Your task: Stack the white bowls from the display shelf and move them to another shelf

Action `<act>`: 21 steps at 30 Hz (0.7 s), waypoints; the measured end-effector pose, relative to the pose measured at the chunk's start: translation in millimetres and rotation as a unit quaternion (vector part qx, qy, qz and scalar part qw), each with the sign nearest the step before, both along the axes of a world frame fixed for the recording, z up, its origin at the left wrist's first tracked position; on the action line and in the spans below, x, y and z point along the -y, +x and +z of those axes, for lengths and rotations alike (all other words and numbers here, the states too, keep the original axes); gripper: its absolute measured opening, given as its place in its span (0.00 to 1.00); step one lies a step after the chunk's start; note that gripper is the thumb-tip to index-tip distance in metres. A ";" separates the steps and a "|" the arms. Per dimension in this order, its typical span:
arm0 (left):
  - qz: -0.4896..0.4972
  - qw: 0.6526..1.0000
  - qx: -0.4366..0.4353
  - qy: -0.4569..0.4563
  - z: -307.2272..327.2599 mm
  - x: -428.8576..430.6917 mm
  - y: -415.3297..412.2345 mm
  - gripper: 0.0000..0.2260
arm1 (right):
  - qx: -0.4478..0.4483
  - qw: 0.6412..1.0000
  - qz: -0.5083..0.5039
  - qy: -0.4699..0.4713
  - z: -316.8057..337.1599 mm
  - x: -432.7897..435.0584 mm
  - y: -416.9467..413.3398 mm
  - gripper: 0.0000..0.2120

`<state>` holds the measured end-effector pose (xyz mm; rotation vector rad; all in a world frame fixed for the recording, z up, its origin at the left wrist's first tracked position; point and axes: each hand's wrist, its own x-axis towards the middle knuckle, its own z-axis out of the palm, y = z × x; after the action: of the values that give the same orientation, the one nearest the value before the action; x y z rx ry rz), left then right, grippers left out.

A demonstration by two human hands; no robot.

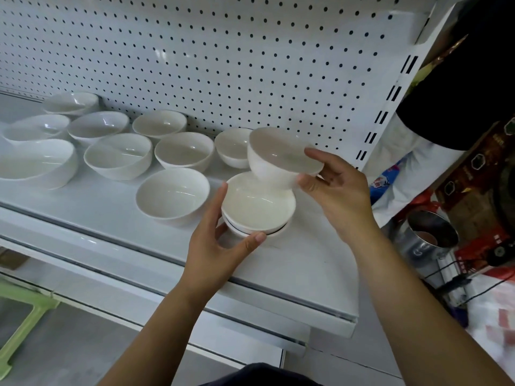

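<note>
My right hand (334, 188) grips a white bowl (278, 154) by its rim, tilted and just above a short stack of white bowls (257, 207). That stack sits in my left hand (220, 240), thumb under its front and fingers along its left side, over the white display shelf (292, 274). Several more white bowls stand on the shelf to the left; the nearest single bowl (172, 195) is beside the stack, and another bowl (231, 147) stands behind the lifted one.
A white pegboard back panel (223, 51) rises behind the shelf. To the right are a metal cup (429, 235), red and brown packaged goods (479, 185) and a black object (468, 79). A green plastic frame (22, 316) stands on the floor at lower left.
</note>
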<state>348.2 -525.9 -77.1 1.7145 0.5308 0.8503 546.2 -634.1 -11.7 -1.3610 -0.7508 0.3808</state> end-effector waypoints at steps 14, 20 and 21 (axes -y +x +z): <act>-0.013 1.000 -0.007 0.013 -3.0 -3.8 -0.7 0.42 | 0.032 0.995 0.076 -0.062 -25.2 2.7 -28.8 0.33; -0.012 1.000 -0.010 0.027 -6.0 -5.2 -1.7 0.40 | 0.022 0.992 0.106 -0.061 -30.8 3.7 -28.3 0.35; -0.010 1.000 -0.010 0.025 -6.2 -4.9 -1.7 0.41 | 0.021 0.992 0.112 -0.060 -32.3 3.7 -27.4 0.36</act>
<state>346.4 -521.1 -83.3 1.7729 0.5089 0.8395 518.7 -637.8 -44.0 -1.4041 -0.9309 0.5838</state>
